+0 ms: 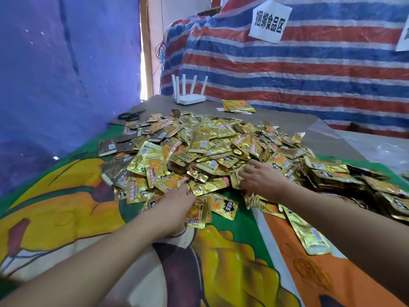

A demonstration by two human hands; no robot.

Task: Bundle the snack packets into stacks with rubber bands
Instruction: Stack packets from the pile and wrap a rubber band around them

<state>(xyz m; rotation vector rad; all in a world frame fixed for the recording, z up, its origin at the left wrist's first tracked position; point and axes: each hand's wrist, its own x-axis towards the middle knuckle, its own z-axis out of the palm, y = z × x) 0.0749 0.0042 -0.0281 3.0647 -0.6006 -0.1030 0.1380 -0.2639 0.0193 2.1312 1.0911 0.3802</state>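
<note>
Two hands on crinkly gold foil packets [205, 151]: left hand [174, 207] perhaps gripping several, right hand [263, 180] splayed flat.

Second paper sign [403, 38] cut off at right edge.

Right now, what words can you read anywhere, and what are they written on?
"捆绑食品区": black characters on the white paper sign stuck to the striped tarp.
Second paper sheet at the right edge: cut off, unreadable.
Gold snack packets: printed labels too small and blurred to read.
White router: no text visible.
</note>
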